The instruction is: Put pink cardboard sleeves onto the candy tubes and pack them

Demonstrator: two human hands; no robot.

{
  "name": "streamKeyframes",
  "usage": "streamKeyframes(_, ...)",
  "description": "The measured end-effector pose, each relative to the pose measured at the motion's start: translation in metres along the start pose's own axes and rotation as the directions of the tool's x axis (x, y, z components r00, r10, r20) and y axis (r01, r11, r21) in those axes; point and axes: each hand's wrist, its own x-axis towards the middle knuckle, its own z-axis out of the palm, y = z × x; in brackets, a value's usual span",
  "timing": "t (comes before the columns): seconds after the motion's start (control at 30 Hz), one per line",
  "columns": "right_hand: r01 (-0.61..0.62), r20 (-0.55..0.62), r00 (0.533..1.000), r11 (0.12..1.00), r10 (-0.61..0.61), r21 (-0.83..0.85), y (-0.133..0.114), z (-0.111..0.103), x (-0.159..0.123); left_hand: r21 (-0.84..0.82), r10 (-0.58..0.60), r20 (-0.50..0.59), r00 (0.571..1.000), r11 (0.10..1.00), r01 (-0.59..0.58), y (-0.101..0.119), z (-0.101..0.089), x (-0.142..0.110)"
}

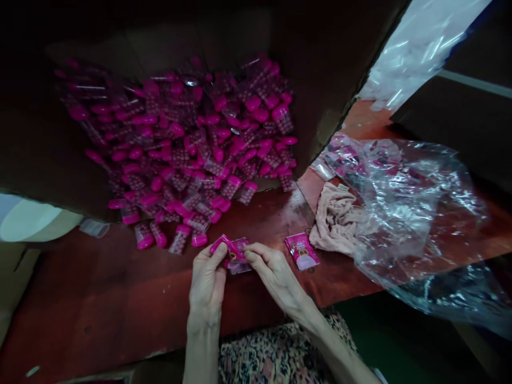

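Between my hands, just above the front of the table, is a pink printed label sleeve with a clear part along its lower side. My left hand pinches its left end between thumb and fingers. The fingertips of my right hand are closed on its right edge. A flat stack of the same pink labels lies to the right of my right hand. Beyond my hands spreads a heap of small clear containers with pink caps and small round beads inside; the nearest lie just past my left hand.
A large cardboard box lies on its side behind the heap, opening toward me. On the right are a crumpled cloth and a big clear plastic bag. A white bowl and a small clear cup sit at left on the red tabletop.
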Motion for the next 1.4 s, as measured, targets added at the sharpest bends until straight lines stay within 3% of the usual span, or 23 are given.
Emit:
streamKeyframes(0.2, -0.068, -0.055, 0.995, 0.982, 0.079, 0.178, 0.001, 0.004, 0.008, 0.007, 0.010, 0.013, 1.000, 1.000, -0.010, 0.005, 0.001, -0.007)
streamKeyframes(0.67, -0.053, -0.079, 0.995, 0.989, 0.065, 0.139, 0.006, 0.019, 0.007, -0.011, 0.094, -0.141, 0.986, 0.995, -0.097, -0.001, -0.004, -0.002)
streamKeyframes(0.83, -0.017, -0.056, 0.998, 1.000, 0.016, -0.023, 0.001, 0.022, 0.009, -0.018, 0.083, -0.138, 0.987, 0.996, -0.087, 0.001, -0.007, -0.002)
streamKeyframes(1.0, 0.089, 0.030, 0.996, 0.976, -0.085, -0.199, -0.004, 0.026, 0.015, -0.044, 0.134, -0.213, 0.968, 0.988, -0.147, 0.012, -0.021, 0.002)
streamKeyframes(1.23, 0.108, 0.001, 0.992, 0.858, -0.125, -0.502, -0.009, 0.028, 0.083, -0.123, 0.187, -0.383, 0.905, 0.960, -0.251, 0.037, -0.035, 0.007)
streamKeyframes(1.4, 0.238, 0.168, 0.971, 0.790, -0.173, -0.565, -0.011, 0.051, 0.099, -0.194, 0.121, -0.394, 0.911, 0.958, -0.211, 0.044, -0.027, 0.008)
